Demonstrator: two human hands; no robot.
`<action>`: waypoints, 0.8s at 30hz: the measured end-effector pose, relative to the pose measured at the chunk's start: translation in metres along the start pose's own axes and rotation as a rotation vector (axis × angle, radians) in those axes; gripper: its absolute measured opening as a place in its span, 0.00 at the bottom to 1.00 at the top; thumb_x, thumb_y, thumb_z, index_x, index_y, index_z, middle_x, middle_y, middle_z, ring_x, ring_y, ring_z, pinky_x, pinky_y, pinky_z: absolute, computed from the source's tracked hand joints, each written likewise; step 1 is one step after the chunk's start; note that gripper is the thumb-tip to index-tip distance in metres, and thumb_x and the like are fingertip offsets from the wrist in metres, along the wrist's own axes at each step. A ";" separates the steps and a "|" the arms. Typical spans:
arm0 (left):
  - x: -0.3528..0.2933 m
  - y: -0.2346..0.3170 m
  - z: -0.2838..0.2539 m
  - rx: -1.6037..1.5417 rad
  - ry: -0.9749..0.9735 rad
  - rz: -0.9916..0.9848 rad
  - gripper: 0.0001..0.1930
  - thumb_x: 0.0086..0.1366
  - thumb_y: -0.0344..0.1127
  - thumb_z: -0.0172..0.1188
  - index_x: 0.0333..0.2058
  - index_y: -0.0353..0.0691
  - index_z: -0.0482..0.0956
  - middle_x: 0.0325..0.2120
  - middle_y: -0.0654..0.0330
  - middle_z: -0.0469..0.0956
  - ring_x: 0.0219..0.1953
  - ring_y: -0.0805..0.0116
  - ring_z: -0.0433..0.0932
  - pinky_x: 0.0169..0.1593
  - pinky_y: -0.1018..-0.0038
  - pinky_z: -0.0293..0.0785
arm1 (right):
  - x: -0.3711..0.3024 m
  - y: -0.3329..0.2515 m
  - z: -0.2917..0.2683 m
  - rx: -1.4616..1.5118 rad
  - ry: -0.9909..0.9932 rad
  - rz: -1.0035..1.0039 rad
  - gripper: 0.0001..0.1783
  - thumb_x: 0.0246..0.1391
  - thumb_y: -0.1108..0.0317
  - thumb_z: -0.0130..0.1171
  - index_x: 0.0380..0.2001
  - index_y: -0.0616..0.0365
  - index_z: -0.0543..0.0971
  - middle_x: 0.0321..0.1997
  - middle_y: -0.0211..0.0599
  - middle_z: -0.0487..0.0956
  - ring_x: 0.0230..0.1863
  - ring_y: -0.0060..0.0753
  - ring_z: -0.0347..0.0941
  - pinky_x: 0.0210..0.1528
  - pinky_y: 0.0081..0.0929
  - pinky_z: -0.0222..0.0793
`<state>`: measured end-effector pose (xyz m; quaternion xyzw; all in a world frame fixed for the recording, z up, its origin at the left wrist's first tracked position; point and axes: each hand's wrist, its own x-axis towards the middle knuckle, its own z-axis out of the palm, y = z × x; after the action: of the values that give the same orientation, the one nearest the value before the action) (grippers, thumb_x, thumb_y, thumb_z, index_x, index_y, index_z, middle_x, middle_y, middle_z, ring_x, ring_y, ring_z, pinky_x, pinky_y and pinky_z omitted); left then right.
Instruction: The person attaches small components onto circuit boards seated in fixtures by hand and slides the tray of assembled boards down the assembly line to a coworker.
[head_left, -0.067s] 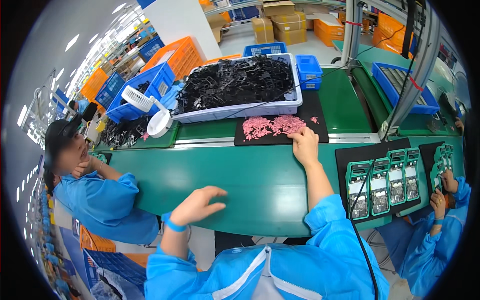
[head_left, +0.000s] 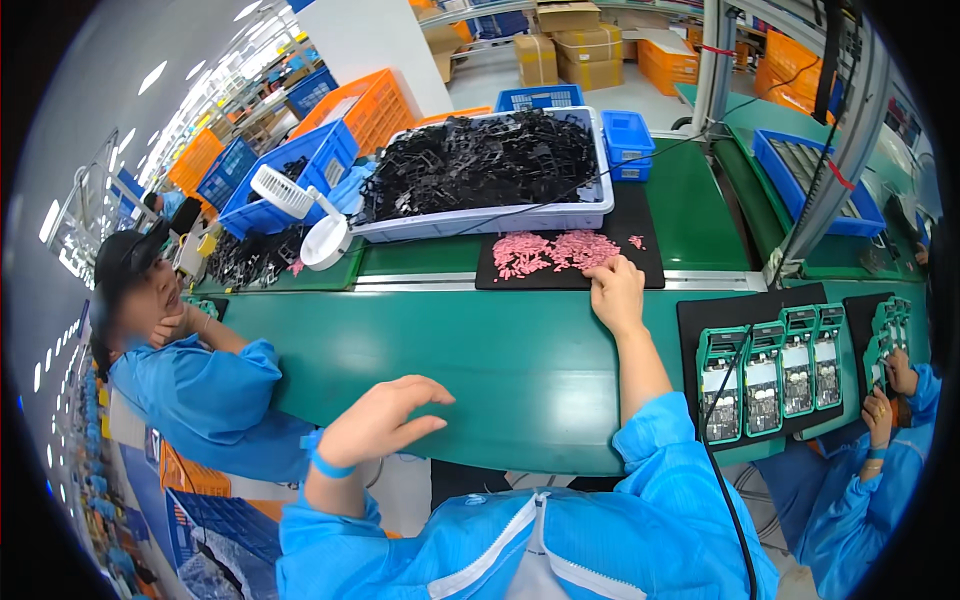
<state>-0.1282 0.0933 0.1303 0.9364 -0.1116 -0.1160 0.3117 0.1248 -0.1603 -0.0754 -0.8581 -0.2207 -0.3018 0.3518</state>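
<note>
Many small pink pieces (head_left: 560, 252) lie spread in two heaps on a black mat (head_left: 648, 262) at the far side of the green table. My right hand (head_left: 618, 292) reaches to the near edge of the right-hand heap. Its fingertips are pressed together among the pieces, and what they pinch is too small to make out. Over the table's near edge, left of centre, my left hand (head_left: 388, 420) hovers with thumb and fingers apart, holding nothing. A blue band circles its wrist.
Behind the mat stands a white tub (head_left: 500, 219) heaped with black plastic parts, a small white fan (head_left: 326, 242) beside it. Several green-framed circuit boards (head_left: 762, 375) lie at right. A dark cable hangs past my right arm. Co-workers sit at left (head_left: 200, 400) and right (head_left: 875, 480).
The whole view has shifted slightly. My left hand has drifted a little left relative to the table, fingers still apart. My right hand stays at the pink pieces.
</note>
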 end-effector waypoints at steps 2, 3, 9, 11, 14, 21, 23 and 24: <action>-0.013 0.037 -0.027 -0.036 0.005 0.220 0.12 0.58 0.29 0.62 0.41 0.35 0.77 0.41 0.52 0.78 0.44 0.54 0.77 0.47 0.65 0.73 | 0.003 -0.006 0.004 -0.014 0.023 -0.037 0.06 0.41 0.73 0.61 0.24 0.47 0.82 0.30 0.32 0.72 0.38 0.39 0.70 0.39 0.38 0.62; -0.012 0.051 -0.036 -0.115 0.004 0.344 0.11 0.58 0.29 0.62 0.40 0.34 0.78 0.40 0.52 0.78 0.42 0.55 0.77 0.46 0.66 0.74 | 0.006 -0.008 0.004 -0.032 0.009 -0.054 0.05 0.40 0.72 0.62 0.23 0.47 0.81 0.30 0.32 0.73 0.37 0.40 0.71 0.38 0.40 0.63; 0.059 0.131 0.010 -1.023 -0.095 1.000 0.07 0.61 0.27 0.58 0.38 0.36 0.81 0.41 0.53 0.74 0.46 0.59 0.73 0.49 0.67 0.69 | -0.002 0.005 0.004 0.032 0.038 -0.121 0.04 0.39 0.72 0.63 0.23 0.52 0.81 0.26 0.39 0.73 0.31 0.45 0.72 0.32 0.41 0.67; 0.064 0.170 0.027 -1.369 -0.233 1.043 0.10 0.56 0.27 0.56 0.38 0.37 0.77 0.38 0.57 0.74 0.44 0.61 0.71 0.51 0.68 0.66 | -0.006 0.008 0.001 0.032 -0.003 -0.106 0.04 0.40 0.72 0.63 0.24 0.52 0.81 0.29 0.37 0.72 0.35 0.43 0.71 0.36 0.39 0.65; 0.071 0.196 0.038 -1.513 -0.409 1.175 0.19 0.64 0.29 0.52 0.53 0.28 0.72 0.53 0.53 0.72 0.55 0.59 0.68 0.64 0.56 0.54 | -0.007 0.005 -0.001 0.042 -0.065 -0.052 0.05 0.41 0.73 0.62 0.26 0.52 0.81 0.31 0.34 0.71 0.39 0.40 0.70 0.40 0.37 0.61; 0.087 0.211 0.045 -1.586 -0.343 1.413 0.16 0.62 0.25 0.50 0.47 0.29 0.77 0.44 0.51 0.73 0.49 0.60 0.70 0.56 0.67 0.64 | 0.001 -0.001 0.001 0.036 -0.026 -0.058 0.06 0.41 0.73 0.63 0.26 0.52 0.81 0.32 0.33 0.72 0.40 0.39 0.70 0.42 0.36 0.61; 0.089 0.214 0.048 -1.585 -0.364 1.427 0.15 0.63 0.25 0.50 0.47 0.29 0.77 0.42 0.51 0.73 0.48 0.60 0.70 0.55 0.67 0.65 | 0.000 0.001 0.002 0.036 -0.025 -0.047 0.06 0.41 0.73 0.63 0.26 0.52 0.81 0.32 0.33 0.72 0.40 0.39 0.70 0.42 0.36 0.61; 0.089 0.214 0.049 -1.622 -0.378 1.407 0.14 0.64 0.26 0.50 0.46 0.29 0.78 0.42 0.51 0.73 0.47 0.60 0.70 0.54 0.67 0.65 | -0.001 0.000 0.002 0.042 -0.031 -0.036 0.06 0.41 0.73 0.63 0.26 0.52 0.81 0.33 0.33 0.72 0.40 0.39 0.70 0.42 0.36 0.61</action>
<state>-0.0868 -0.1264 0.2095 0.1457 -0.5589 -0.0926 0.8110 0.1246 -0.1588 -0.0778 -0.8509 -0.2477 -0.2902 0.3611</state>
